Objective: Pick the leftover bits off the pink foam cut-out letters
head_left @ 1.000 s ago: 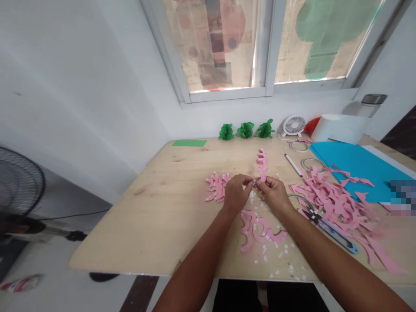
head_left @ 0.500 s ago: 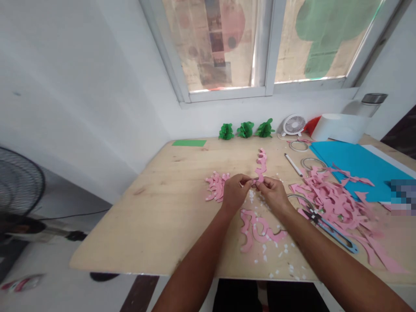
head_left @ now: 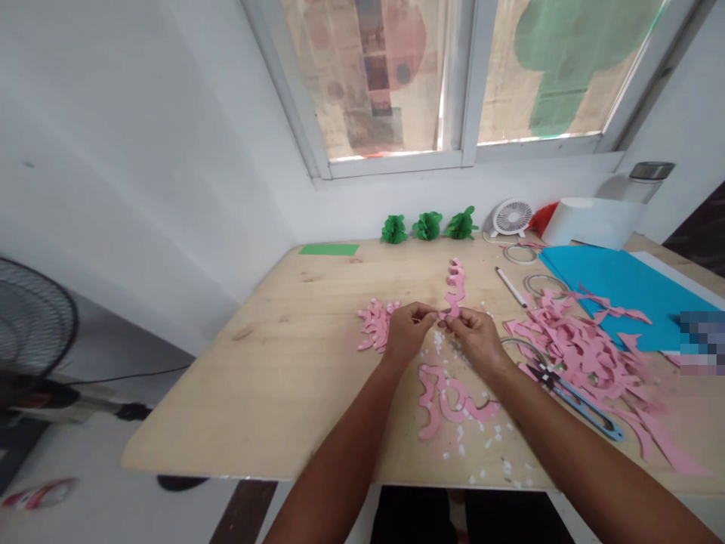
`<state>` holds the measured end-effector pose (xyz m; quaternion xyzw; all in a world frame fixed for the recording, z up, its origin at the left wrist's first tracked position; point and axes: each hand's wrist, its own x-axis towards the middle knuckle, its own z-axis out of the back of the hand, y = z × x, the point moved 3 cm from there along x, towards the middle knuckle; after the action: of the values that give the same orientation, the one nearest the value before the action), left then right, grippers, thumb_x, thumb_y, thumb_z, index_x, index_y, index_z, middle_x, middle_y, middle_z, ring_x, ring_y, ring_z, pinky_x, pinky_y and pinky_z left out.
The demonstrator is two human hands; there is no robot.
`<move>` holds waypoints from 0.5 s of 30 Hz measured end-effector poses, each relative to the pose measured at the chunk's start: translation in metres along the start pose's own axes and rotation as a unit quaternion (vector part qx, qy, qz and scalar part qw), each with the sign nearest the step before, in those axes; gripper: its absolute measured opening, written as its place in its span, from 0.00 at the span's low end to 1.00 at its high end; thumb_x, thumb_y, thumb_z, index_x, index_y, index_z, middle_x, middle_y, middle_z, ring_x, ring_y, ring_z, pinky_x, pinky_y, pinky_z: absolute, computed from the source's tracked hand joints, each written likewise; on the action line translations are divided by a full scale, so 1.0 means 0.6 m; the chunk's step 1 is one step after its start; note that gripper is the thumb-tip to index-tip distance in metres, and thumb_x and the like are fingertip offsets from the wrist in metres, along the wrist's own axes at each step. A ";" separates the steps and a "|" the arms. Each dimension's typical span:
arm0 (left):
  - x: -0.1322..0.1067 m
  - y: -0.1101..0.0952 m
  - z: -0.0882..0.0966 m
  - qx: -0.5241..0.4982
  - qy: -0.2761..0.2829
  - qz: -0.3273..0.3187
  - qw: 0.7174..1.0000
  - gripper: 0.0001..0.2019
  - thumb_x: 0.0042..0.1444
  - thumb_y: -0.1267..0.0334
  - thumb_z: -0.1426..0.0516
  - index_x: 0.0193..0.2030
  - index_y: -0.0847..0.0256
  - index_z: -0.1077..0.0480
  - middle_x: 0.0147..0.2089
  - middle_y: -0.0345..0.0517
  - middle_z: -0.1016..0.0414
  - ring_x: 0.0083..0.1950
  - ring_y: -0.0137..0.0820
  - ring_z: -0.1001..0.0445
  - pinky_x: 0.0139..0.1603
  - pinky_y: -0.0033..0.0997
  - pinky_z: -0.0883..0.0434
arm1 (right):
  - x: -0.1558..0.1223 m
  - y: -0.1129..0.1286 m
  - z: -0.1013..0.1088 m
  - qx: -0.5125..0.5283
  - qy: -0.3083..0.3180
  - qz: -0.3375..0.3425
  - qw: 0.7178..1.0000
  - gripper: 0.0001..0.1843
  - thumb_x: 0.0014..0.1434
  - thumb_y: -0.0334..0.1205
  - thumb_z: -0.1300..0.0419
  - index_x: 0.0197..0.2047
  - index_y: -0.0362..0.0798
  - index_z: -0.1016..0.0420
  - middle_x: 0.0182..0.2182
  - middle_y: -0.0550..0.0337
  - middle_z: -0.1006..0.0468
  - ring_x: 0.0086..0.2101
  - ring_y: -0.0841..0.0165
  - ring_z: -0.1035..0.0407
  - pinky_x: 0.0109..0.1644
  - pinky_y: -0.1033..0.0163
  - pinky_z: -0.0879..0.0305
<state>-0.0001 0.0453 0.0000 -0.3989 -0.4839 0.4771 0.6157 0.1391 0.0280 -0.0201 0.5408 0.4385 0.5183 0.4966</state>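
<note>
My left hand (head_left: 406, 335) and right hand (head_left: 479, 340) are both pinched on the near end of a pink paper strip (head_left: 455, 285), right above the table (head_left: 226, 400), with the rest of it running away from me. Working this one strip calls for a steady two-hand pinch, and a pile of pink cutouts (head_left: 572, 351) sits off to my right.

One head-worn view looks forward and down over the forearms, with the person's fingers (head_left: 424, 310) mid-frame, a pale plywood table (head_left: 226, 393) around them, and a white-framed window (head_left: 470, 83) well beyond them.
</note>
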 end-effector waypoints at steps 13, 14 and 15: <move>-0.010 -0.019 -0.002 0.108 -0.019 -0.100 0.989 0.05 0.47 0.71 0.45 0.31 0.61 0.29 0.29 0.41 0.26 0.30 0.26 0.30 0.33 0.26 0.34 | 0.001 -0.007 0.001 0.052 -0.008 -0.032 0.998 0.14 0.47 0.47 0.38 0.25 0.43 0.26 0.17 0.64 0.31 0.18 0.75 0.43 0.21 0.69 0.51; -0.010 -0.019 -0.002 0.123 -0.021 -0.110 0.986 0.05 0.47 0.71 0.45 0.30 0.61 0.29 0.29 0.41 0.26 0.31 0.27 0.30 0.33 0.26 0.33 | 0.001 -0.008 0.001 0.054 -0.006 -0.036 0.998 0.14 0.47 0.47 0.38 0.26 0.43 0.26 0.17 0.64 0.31 0.18 0.75 0.43 0.21 0.69 0.51; -0.010 -0.019 -0.002 0.137 -0.022 -0.118 0.983 0.05 0.47 0.72 0.45 0.30 0.61 0.29 0.30 0.41 0.26 0.31 0.27 0.30 0.34 0.26 0.33 | 0.001 -0.009 0.000 0.056 -0.005 -0.037 0.998 0.14 0.47 0.47 0.38 0.26 0.43 0.25 0.17 0.64 0.31 0.18 0.75 0.43 0.21 0.69 0.51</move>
<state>0.0031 0.0365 0.0090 -0.2401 -0.4710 0.4714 0.7059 0.1396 0.0295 -0.0251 0.5532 0.4843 0.4716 0.4868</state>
